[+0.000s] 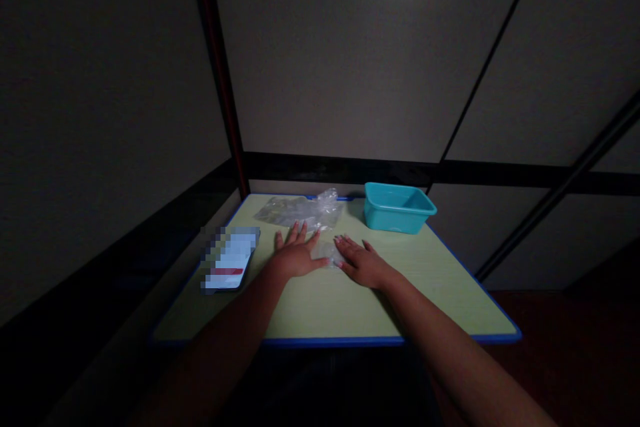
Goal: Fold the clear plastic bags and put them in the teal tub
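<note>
My left hand (296, 255) lies palm down on the table with its fingers spread. Facing it, my right hand (363, 263) is also palm down, fingers stretched out toward the left. Between the two is a small clear plastic piece (325, 253), flat on the tabletop; the fingertips of my right hand and the thumb of my left hand rest at its edges. Its exact kind is hard to make out. Just beyond my left fingertips lies a crumpled clear plastic bag (300, 211).
A turquoise plastic basket (395, 219) stands at the back right of the pale, blue-edged table (340, 317). To the left lies a phone (233, 259) with a lit, partly blurred screen. Panelled walls (340, 73) rise behind the table and on its left.
</note>
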Demonstrator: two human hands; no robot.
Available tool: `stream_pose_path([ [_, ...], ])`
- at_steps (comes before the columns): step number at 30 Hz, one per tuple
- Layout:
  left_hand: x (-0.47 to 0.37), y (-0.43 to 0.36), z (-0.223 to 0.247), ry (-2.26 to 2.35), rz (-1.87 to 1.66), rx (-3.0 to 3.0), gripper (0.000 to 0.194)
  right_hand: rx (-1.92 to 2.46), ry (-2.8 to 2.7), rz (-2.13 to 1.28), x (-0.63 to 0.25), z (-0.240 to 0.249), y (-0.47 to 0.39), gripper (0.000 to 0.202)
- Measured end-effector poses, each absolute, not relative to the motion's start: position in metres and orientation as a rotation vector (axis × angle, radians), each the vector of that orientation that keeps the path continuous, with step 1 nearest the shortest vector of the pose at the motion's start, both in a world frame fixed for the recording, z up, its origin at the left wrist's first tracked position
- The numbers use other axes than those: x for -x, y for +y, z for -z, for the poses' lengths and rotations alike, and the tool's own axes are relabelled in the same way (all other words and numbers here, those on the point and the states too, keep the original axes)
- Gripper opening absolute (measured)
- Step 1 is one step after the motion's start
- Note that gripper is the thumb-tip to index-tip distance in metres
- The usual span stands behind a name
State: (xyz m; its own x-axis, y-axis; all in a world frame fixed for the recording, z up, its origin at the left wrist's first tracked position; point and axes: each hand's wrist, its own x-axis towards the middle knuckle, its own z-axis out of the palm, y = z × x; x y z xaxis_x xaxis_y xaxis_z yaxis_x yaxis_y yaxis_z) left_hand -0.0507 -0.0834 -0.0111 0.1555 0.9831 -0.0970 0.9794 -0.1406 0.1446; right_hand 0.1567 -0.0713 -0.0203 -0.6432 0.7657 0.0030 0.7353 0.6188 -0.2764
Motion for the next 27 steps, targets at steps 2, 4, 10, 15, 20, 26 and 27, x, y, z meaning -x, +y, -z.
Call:
stream_pose_path([
  [2,0.049,-0.085,0.008,1.916,-0.104,-2.309,0.079,1.260,-2.713,-0.391,-0.157,0.020,-0.072,0.059],
  [4,0.048,-0.085,0.008,1.882,-0.140,-2.356,0.072,1.261,-2.713,-0.397,-0.157,0.019,-0.072,0.059],
  [10,0.049,-0.083,0.012,1.790,-0.081,-2.342,0.064,1.318,-2.703,-0.429,-0.161,0.018,-0.068,0.062],
  [15,0.048,-0.084,0.011,1.776,-0.103,-2.347,0.060,1.366,-2.673,-0.438,-0.168,0.017,-0.062,0.065],
  [20,0.048,-0.082,0.011,1.775,-0.105,-2.372,0.058,1.390,-2.461,-0.250,-0.173,0.015,-0.055,0.062],
  [26,0.045,-0.083,0.012,1.623,-0.191,-2.482,0.067,1.424,-1.758,-0.656,-0.171,0.016,-0.045,0.024],
  [27,0.044,-0.084,0.011,1.566,-0.200,-2.502,0.069,1.387,-1.597,-0.842,-0.170,0.016,-0.044,0.021],
])
